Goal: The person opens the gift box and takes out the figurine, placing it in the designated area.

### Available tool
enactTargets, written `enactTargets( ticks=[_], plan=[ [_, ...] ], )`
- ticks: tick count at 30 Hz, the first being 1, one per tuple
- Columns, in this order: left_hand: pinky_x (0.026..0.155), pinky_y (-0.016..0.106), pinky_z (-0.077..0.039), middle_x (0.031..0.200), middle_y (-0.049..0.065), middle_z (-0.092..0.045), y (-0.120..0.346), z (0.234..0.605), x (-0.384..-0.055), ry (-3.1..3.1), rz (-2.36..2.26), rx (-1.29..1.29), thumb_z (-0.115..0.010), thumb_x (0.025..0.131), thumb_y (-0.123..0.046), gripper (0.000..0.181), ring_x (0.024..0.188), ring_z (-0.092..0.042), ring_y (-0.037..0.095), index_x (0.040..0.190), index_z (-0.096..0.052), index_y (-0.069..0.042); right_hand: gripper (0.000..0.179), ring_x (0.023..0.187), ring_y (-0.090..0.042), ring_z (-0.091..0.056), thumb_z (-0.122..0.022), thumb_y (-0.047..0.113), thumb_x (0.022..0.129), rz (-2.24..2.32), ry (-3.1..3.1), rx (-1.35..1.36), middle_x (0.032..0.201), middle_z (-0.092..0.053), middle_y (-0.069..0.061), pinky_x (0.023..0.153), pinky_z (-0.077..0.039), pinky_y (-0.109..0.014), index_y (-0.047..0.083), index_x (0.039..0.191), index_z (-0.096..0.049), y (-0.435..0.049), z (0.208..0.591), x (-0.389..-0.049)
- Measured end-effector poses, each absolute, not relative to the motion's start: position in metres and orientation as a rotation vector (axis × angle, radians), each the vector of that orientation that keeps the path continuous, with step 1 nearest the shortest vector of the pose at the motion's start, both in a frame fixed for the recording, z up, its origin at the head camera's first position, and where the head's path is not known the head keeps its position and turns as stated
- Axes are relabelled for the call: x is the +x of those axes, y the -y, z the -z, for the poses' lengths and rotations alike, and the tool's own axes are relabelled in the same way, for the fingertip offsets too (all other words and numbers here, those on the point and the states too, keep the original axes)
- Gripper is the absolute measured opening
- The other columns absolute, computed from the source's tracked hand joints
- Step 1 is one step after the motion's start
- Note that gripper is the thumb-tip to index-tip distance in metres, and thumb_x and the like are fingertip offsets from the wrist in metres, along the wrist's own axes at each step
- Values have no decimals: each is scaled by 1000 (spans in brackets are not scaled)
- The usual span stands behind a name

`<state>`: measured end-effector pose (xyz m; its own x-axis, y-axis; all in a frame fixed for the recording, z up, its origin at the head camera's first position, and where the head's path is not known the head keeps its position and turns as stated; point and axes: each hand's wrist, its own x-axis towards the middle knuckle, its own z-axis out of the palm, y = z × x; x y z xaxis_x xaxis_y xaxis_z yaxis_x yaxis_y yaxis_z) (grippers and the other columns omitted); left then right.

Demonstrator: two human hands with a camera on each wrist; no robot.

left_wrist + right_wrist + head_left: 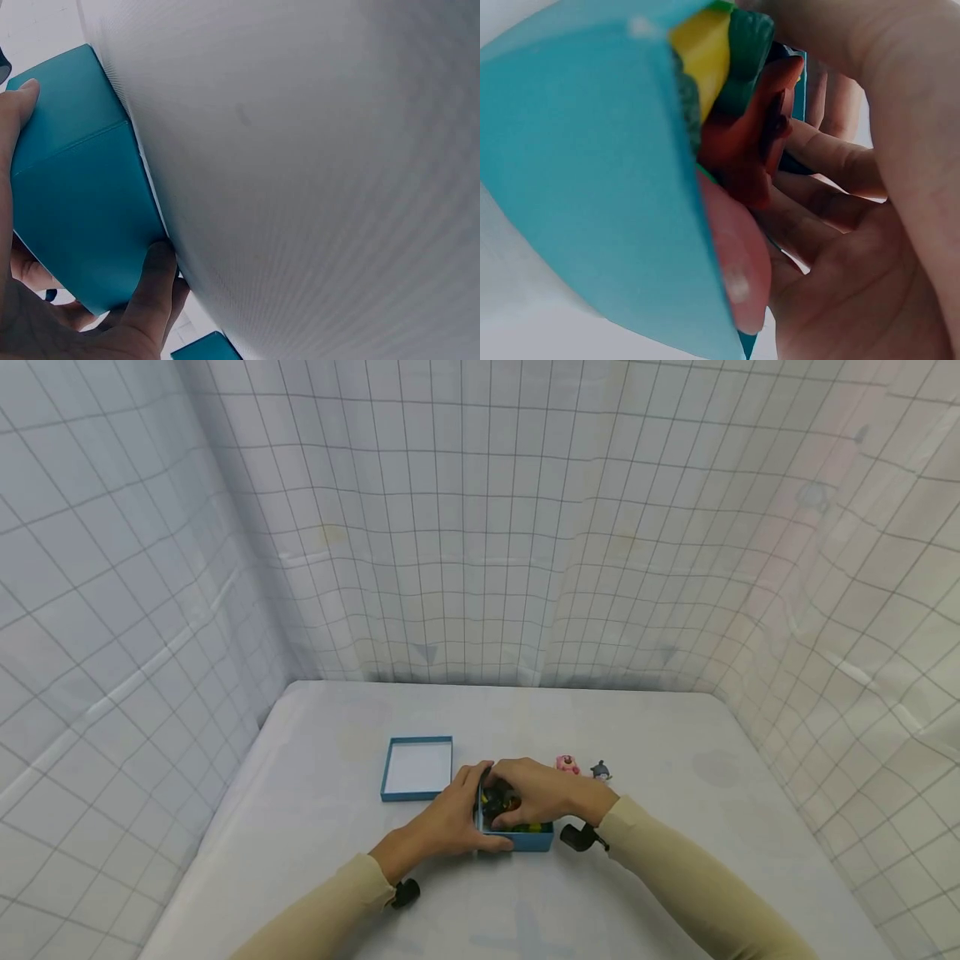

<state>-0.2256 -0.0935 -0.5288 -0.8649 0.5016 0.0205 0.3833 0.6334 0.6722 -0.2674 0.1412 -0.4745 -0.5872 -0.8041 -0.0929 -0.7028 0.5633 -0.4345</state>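
A teal open-topped box stands on the table with several small toy figures inside. My left hand grips its left side, thumb on the front face and fingers at the far end. From the right, my right hand reaches into the box, thumb and fingers curled around a dark toy figure. In the right wrist view a red-brown toy, a yellow and green piece and a smooth pink piece show at the box's edge. My right fingertips are partly hidden behind the toys.
Left of the box lies a shallow teal-rimmed lid, its white inside facing up. Beyond my right wrist stand a pink toy figure and a grey one. White gridded curtains surround the white table.
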Motion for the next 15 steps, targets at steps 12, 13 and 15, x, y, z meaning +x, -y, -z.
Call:
enactTargets(
  ticks=[12,13,15],
  plan=[
    [123,58,-59,171,21,-48,94,529,-225,-2679,-1062,736,-101,87,-61,132,145,-65,33,183,-28,-7,63,133,-23,-72,-91,39,104,603,-2544,-1286,147,-74,-9,116,-63,-42,4,151,-67,-146,478,-268],
    [123,58,-59,171,21,-48,94,529,-225,-2679,-1062,737,-101,87,-61,132,144,-65,33,183,-28,-7,63,133,-22,-72,-91,39,105,609,-2546,-1288,147,-74,-9,116,-63,-42,4,151,-68,-146,478,-268],
    [122,58,-59,171,21,-48,94,529,-225,-2681,-1063,737,-101,87,-61,132,144,-65,32,182,-28,-7,63,133,-23,-72,-91,40,105,616,-2549,-1288,147,-74,-9,117,-62,-43,4,151,-68,-147,478,-268]
  ],
)
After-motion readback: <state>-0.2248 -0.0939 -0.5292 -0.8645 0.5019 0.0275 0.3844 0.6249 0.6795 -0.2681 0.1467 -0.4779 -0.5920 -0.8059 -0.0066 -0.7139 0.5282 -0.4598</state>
